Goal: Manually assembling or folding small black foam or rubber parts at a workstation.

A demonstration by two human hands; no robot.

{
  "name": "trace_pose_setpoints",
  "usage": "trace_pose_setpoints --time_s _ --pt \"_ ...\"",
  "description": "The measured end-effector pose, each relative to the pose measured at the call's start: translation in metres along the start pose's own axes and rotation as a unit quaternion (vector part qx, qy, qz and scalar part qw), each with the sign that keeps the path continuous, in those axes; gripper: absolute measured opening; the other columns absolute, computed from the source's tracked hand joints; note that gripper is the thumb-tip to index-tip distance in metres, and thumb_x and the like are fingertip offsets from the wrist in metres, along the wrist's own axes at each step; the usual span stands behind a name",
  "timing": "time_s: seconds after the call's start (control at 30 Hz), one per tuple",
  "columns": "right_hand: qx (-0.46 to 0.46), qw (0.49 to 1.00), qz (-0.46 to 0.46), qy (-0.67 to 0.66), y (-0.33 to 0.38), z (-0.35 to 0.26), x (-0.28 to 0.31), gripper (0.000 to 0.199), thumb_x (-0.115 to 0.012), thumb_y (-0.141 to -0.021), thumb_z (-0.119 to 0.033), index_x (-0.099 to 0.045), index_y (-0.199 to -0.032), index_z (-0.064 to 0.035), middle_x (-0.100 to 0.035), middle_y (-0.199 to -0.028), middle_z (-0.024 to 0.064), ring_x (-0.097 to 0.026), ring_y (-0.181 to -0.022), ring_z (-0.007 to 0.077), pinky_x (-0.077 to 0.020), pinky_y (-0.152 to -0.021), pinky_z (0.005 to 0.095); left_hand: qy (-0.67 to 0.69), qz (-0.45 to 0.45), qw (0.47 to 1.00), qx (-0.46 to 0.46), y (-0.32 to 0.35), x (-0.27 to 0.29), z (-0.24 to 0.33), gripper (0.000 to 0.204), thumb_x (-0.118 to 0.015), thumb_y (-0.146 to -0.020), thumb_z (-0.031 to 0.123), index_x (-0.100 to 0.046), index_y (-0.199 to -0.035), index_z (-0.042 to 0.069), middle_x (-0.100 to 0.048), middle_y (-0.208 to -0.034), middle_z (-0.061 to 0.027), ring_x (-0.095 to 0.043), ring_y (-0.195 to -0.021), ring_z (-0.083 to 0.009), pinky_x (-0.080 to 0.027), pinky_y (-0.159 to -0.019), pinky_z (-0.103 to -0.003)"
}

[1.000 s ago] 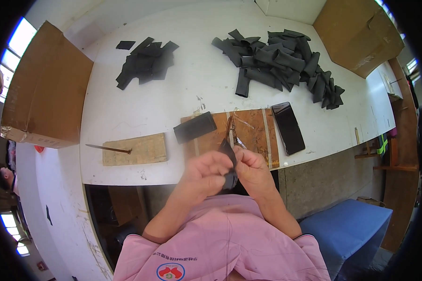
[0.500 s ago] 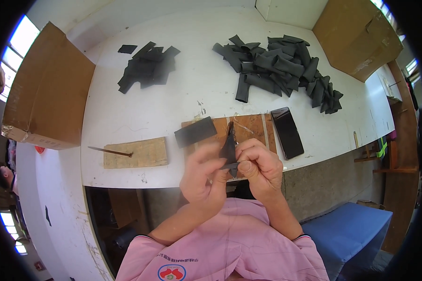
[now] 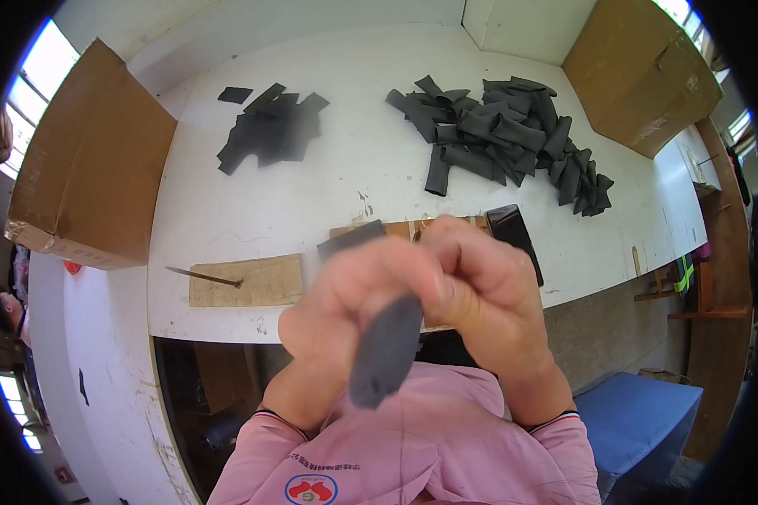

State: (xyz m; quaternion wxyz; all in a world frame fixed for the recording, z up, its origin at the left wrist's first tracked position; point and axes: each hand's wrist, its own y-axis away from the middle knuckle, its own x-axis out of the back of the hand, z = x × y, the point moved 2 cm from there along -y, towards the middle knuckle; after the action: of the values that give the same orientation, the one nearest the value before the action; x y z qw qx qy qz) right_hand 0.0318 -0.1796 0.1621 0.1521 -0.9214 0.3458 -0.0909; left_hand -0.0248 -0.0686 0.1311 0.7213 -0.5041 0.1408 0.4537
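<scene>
Raised in front of my chest, my left hand (image 3: 333, 299) and my right hand (image 3: 493, 290) meet with curled fingers. A soft dark grey piece (image 3: 387, 349) is gripped between them. Its rounded end sticks out below my left fingers toward me; the rest is hidden in the hands. Behind them, a flat dark grey strip (image 3: 354, 236) lies partly on a brown wooden board (image 3: 400, 231), much of which my hands cover. A black phone (image 3: 515, 240) rests beside the right hand.
Flat dark pieces (image 3: 265, 135) lie in a heap at the far left, rolled dark sleeves (image 3: 497, 126) at the far right. A metal spike (image 3: 206, 276) lies over a tan board (image 3: 265, 282). Cardboard boxes (image 3: 93, 160) flank the white table; a blue padded seat (image 3: 640, 421) stands at right.
Both hands have risen toward me, off the wooden board, still gripping the dark grey piece. Its end now points down toward me. The fingers of my left hand have closed more.
</scene>
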Motion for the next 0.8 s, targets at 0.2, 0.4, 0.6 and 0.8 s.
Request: trace_pose_setpoints --time_s 0.2,0.4,0.6,0.8 --pt "-0.266 0.934 0.062 -0.231 0.006 0.105 0.021 0.018 -0.052 -0.084 -0.019 -0.052 -0.072 -0.0057 -0.046 -0.062 -0.0023 -0.041 -0.056 0.0058 -0.0347 -0.051 0.0205 0.364 0.243 0.885 0.157 0.034 0.089 -0.038 0.031 -0.034 -0.091 0.012 -0.044 -0.118 0.001 -0.058 -0.083 -0.0082 -0.037 -0.036 -0.0048 -0.03 -0.034 -0.018" --pt "-0.292 0.918 0.05 -0.263 0.01 0.115 0.017 0.018 -0.053 -0.084 -0.02 -0.052 -0.072 -0.0059 -0.047 -0.063 -0.0023 -0.041 -0.056 0.0054 -0.0351 -0.053 0.0201 0.349 0.329 0.864 0.151 0.031 0.073 -0.032 0.031 -0.033 -0.09 0.009 -0.042 -0.119 0.001 -0.059 -0.083 -0.0081 -0.031 -0.032 -0.0034 -0.028 -0.032 -0.018" --pt "-0.203 0.962 -0.022 -0.181 0.001 0.108 0.023 0.019 -0.053 -0.084 -0.021 -0.052 -0.073 -0.0054 -0.047 -0.064 -0.0022 -0.043 -0.058 0.0053 -0.0359 -0.055 0.0198 -0.011 0.3 0.946 0.126 0.031 0.062 -0.024 0.044 -0.05 -0.082 0.003 -0.033 -0.121 -0.007 -0.058 -0.084 -0.015 -0.032 -0.032 -0.0036 -0.024 -0.031 -0.017" --pt "-0.235 0.949 0.02 -0.208 0.015 0.144 0.019 0.016 -0.051 -0.084 -0.017 -0.054 -0.075 -0.004 -0.049 -0.065 -0.0017 -0.045 -0.058 0.0062 -0.0379 -0.058 0.0203 -0.439 0.359 0.817 0.102 0.041 0.065 -0.032 0.041 -0.051 -0.085 0.01 -0.037 -0.121 -0.002 -0.055 -0.091 -0.0079 -0.05 -0.072 -0.0084 -0.042 -0.062 -0.021"
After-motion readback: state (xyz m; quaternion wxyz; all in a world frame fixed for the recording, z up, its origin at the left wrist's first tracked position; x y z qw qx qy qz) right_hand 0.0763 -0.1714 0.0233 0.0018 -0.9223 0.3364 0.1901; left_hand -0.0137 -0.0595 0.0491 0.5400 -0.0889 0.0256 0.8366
